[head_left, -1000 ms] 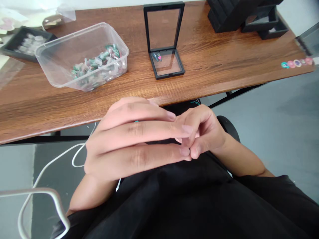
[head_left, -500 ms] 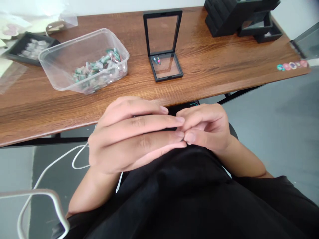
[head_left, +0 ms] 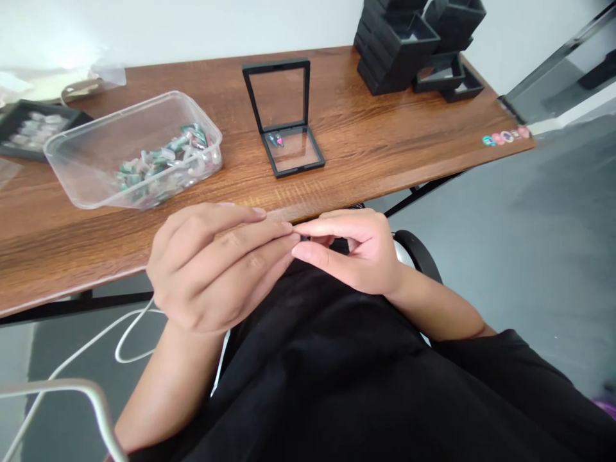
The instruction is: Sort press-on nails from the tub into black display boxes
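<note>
My left hand [head_left: 216,266] is held in front of the table edge, its fingers pressed together and its thumb hidden underneath. My right hand [head_left: 359,250] meets it at the fingertips, with thumb and forefinger nearly together. A tiny dark bit shows between the fingertips of both hands; what it is cannot be made out. Beyond them on the table stands an opened black display frame [head_left: 301,172] with clear panes. Two small shiny pieces [head_left: 275,140], blue and pink, lie on its lower pane.
On the wooden table [head_left: 346,154], a clear plastic tub [head_left: 86,160] holds many small wrapped pieces. Left of it sits a black tray [head_left: 72,119] with whitish pieces. Stacked black boxes [head_left: 385,61] stand at the back right, round stickers [head_left: 505,136] near the right end. A white cable [head_left: 86,340] hangs at left.
The view has shifted, so the table things appear further left and lower. My right thumb and forefinger have straightened out from a tighter curl, still touching the left fingertips.
</note>
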Demonstrator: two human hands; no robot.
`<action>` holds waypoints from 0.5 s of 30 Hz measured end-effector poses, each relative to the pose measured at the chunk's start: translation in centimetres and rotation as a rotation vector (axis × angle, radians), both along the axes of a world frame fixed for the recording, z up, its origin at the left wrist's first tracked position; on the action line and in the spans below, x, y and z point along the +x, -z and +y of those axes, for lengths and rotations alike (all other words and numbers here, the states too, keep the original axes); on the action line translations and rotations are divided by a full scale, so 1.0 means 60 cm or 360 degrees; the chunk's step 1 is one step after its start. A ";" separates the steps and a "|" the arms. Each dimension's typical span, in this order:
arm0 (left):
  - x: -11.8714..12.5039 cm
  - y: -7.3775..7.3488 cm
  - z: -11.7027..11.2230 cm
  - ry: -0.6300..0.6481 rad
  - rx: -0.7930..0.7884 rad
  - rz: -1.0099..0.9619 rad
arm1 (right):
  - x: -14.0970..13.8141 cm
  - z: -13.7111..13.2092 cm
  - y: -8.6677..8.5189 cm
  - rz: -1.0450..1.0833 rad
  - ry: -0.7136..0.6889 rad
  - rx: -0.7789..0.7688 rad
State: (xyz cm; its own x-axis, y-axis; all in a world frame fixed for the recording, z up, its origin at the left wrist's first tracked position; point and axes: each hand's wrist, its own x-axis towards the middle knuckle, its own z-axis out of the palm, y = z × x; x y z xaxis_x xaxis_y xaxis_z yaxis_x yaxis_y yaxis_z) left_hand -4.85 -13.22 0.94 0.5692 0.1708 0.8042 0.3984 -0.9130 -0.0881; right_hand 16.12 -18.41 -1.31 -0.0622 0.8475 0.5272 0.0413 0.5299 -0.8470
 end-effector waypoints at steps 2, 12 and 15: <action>-0.001 0.002 0.003 0.0038 -0.0027 -0.0019 | 0.001 0.002 -0.001 0.0048 -0.0055 -0.0007; 0.002 0.028 0.053 0.0416 0.0168 -0.0088 | 0.012 0.021 -0.008 0.0238 -0.0266 -0.0178; 0.003 0.029 0.055 0.0420 0.0137 -0.0114 | 0.013 0.028 -0.005 0.0284 -0.0312 -0.0243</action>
State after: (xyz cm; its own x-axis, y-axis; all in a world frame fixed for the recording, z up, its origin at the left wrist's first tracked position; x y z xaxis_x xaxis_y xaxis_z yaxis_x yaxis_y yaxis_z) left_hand -4.65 -9.92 -0.82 0.5264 -0.0462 0.8490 0.1561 -0.9763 -0.1499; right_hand 16.90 -16.74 -1.04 -0.1503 0.8989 0.4116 -0.2055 0.3788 -0.9024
